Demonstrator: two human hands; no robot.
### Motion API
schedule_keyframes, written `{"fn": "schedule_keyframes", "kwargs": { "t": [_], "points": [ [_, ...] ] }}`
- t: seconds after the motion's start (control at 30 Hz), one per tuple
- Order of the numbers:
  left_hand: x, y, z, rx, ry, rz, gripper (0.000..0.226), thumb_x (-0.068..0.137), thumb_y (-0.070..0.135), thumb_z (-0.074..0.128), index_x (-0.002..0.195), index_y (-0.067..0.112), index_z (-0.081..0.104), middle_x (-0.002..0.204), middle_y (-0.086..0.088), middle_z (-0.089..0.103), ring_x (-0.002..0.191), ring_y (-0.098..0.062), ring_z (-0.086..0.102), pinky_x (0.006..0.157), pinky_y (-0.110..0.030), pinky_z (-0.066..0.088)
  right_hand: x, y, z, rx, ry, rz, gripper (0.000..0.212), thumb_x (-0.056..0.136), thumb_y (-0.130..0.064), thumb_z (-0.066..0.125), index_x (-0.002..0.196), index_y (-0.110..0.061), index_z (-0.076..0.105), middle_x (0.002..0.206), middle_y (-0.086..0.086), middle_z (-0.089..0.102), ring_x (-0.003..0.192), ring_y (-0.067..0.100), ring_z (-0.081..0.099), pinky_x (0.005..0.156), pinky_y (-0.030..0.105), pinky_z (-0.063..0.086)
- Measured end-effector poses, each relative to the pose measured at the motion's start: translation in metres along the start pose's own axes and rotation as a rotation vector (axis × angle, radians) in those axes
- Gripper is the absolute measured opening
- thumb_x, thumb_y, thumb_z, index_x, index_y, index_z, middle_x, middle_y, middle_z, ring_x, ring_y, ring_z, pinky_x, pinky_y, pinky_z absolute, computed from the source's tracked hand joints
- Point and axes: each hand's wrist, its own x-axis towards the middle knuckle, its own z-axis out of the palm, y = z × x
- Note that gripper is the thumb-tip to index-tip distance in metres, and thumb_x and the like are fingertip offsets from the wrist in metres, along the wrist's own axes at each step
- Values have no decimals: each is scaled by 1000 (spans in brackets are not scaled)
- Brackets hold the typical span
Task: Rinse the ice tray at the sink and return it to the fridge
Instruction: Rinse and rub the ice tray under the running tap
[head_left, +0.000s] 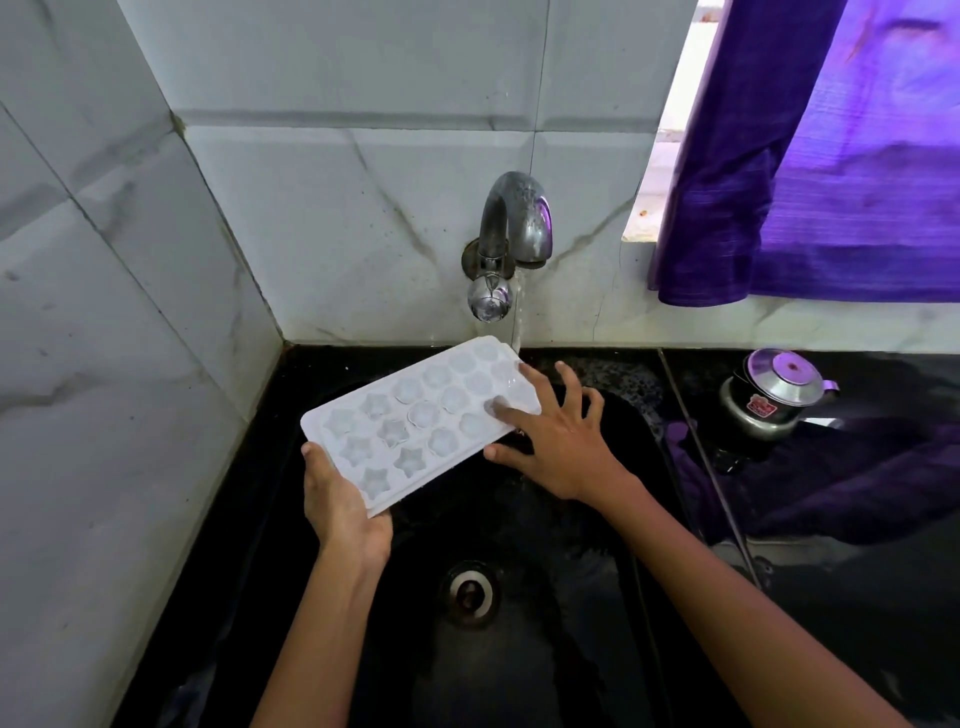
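Note:
A white ice tray with star and round moulds is held tilted over the black sink. My left hand grips its near left corner from below. My right hand lies at the tray's far right end with fingers spread and straight, the forefinger pressing on the tray's top. Water runs from the metal tap onto the tray's far right corner.
The sink's drain lies below the tray. A small steel pot with a lid stands on the black counter at the right. A purple curtain hangs at the window. Tiled walls close the left and back.

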Motion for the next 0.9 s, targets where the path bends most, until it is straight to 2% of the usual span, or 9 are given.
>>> {"fn": "schedule_keyframes", "kwargs": {
  "t": [0.1,0.2,0.3,0.47,0.63,0.77,0.9],
  "points": [
    [1,0,-4,36,-37,-6,50,96,54,35,126,21,58,111,-2,71,95,-23,70,70,-36,57,2,3,-3,31,118,-43,42,82,-63,53,107,-32,63,158,-5,11,142,34,-8,108,53,-1],
    [4,2,-6,60,-64,-16,52,96,56,32,126,23,58,113,-2,70,95,-22,70,69,-35,58,3,2,-3,11,101,-76,41,84,-62,51,114,-35,61,159,-4,5,142,34,-10,107,49,-4],
    [6,4,-6,69,-79,-30,53,96,56,32,126,22,58,113,-3,70,95,-23,70,66,-35,58,-1,1,-3,-1,96,-108,42,87,-58,49,121,-35,59,160,-2,-1,142,37,-10,108,51,-2],
    [5,3,-8,101,-103,-38,53,96,56,32,126,21,59,113,-4,70,94,-23,71,59,-32,58,-1,5,-9,-26,51,-94,35,77,-61,61,99,-34,65,158,-5,2,142,34,-13,109,52,-4],
    [0,4,-9,105,-118,-67,52,98,53,30,125,18,58,109,-5,70,91,-23,70,64,-33,56,-10,5,-9,-29,15,-126,37,84,-58,54,114,-37,63,160,-4,-4,143,35,-13,111,54,-1],
    [-1,3,-7,128,-141,-74,54,98,53,27,126,18,58,114,-6,69,96,-24,68,66,-34,55,-8,9,-11,-53,104,-93,38,72,-67,61,95,-39,72,158,-9,11,142,32,-7,108,50,-3],
    [2,5,-6,121,-153,-66,54,98,53,26,127,19,57,115,-5,69,96,-23,69,62,-31,57,-7,10,-6,-163,196,-103,47,72,-76,39,87,-45,70,153,2,32,137,35,11,101,53,8]
  ]
}}
